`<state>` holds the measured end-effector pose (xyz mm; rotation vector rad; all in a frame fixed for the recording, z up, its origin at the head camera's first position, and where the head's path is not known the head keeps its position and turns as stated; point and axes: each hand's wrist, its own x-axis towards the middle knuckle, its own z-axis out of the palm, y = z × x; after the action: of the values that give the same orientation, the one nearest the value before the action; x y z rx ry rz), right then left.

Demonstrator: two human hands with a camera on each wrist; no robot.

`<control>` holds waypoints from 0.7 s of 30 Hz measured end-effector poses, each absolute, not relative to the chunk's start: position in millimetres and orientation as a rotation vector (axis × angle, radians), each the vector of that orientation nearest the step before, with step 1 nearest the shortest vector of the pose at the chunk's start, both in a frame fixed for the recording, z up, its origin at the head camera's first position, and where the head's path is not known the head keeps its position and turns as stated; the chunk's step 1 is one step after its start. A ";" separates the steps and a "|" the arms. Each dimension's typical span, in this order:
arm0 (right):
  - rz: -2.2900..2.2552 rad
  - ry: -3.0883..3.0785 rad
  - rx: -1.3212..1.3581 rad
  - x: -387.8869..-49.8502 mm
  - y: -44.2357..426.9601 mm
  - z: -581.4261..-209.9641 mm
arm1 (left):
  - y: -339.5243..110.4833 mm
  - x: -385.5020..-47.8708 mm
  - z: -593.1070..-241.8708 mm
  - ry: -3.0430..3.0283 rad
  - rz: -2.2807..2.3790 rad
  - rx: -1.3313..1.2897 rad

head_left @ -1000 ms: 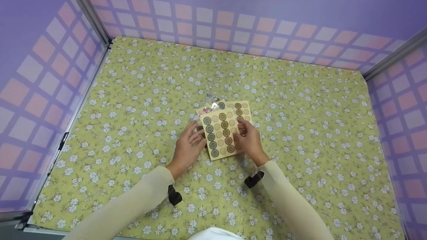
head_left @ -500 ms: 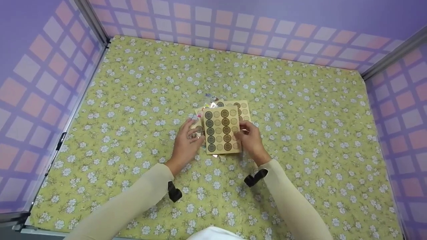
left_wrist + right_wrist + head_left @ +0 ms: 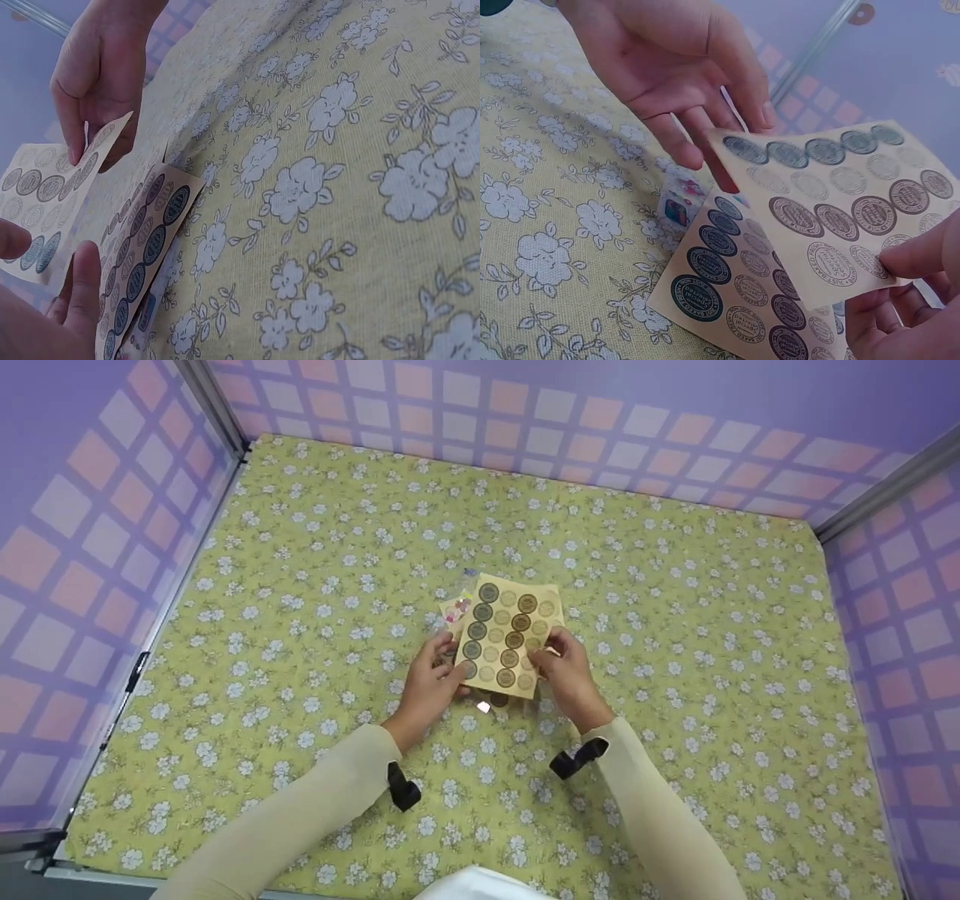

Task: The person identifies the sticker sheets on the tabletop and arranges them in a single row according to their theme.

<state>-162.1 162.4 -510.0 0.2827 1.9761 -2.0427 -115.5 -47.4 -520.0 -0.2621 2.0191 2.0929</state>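
Note:
A cream sticker sheet point(image 3: 499, 639) with rows of round green, brown and pale seals is held above the table. My right hand point(image 3: 571, 679) pinches its right edge between thumb and fingers. At its left edge is my left hand point(image 3: 429, 686), thumb over the face and loosely bent fingers around the edge. A gap shows between that thumb and the sheet in the right wrist view. Below lies another sheet of round stickers point(image 3: 709, 274), partly covered. Under it, a clear sheet with small coloured prints point(image 3: 681, 204) peeks out at the left.
Yellow floral cloth point(image 3: 675, 660) covers the table. Purple checked walls point(image 3: 525, 427) enclose the back and both sides, with metal posts point(image 3: 217, 409) at the corners. Black straps point(image 3: 577, 757) hang at both wrists.
The held sheet has turned clockwise and shifted up and slightly right, with its top tilting right. My left hand has moved right, its thumb coming over the sheet's edge.

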 end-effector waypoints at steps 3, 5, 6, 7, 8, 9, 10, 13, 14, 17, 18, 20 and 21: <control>-2.050 1.963 0.287 -162.9 162.4 -509.8 | -45.6 -115.6 -515.0 2.005 2.138 -0.247; -2.054 1.952 0.291 -163.4 162.2 -509.7 | -44.8 -116.1 -513.9 2.029 2.140 -0.233; -2.056 1.949 0.289 -163.6 162.1 -509.4 | -44.6 -116.3 -513.3 2.039 2.138 -0.225; -2.058 1.945 0.286 -163.8 161.8 -509.2 | -44.7 -116.7 -512.7 2.044 2.136 -0.221; -2.061 1.939 0.284 -163.9 161.5 -509.0 | -44.7 -117.1 -512.3 2.051 2.132 -0.220; -2.063 1.934 0.281 -164.1 161.4 -508.9 | -44.5 -117.7 -511.8 2.067 2.124 -0.220; -2.063 1.931 0.277 -164.2 161.5 -509.0 | -44.2 -118.9 -515.4 2.077 2.128 -0.217; -2.072 1.924 0.269 -164.3 161.6 -508.8 | -43.5 -120.4 -515.7 2.110 2.115 -0.216; -2.074 1.923 0.270 -164.3 161.6 -508.7 | -43.4 -120.7 -515.7 2.120 2.113 -0.215; -2.080 1.920 0.274 -164.8 161.6 -508.4 | -43.0 -121.1 -515.1 2.124 2.119 -0.218; -2.082 1.916 0.278 -165.1 161.8 -508.2 | -43.1 -121.5 -514.6 2.125 2.123 -0.215; -2.085 1.909 0.282 -165.7 162.1 -507.7 | -43.8 -122.8 -513.6 2.120 2.142 -0.209; -2.086 1.906 0.281 -166.2 162.4 -507.7 | -44.3 -124.0 -513.0 2.123 2.155 -0.201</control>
<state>-166.2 162.4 -507.7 0.2814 1.9062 -2.0855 -124.0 -44.3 -513.0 -0.2011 2.1233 2.1549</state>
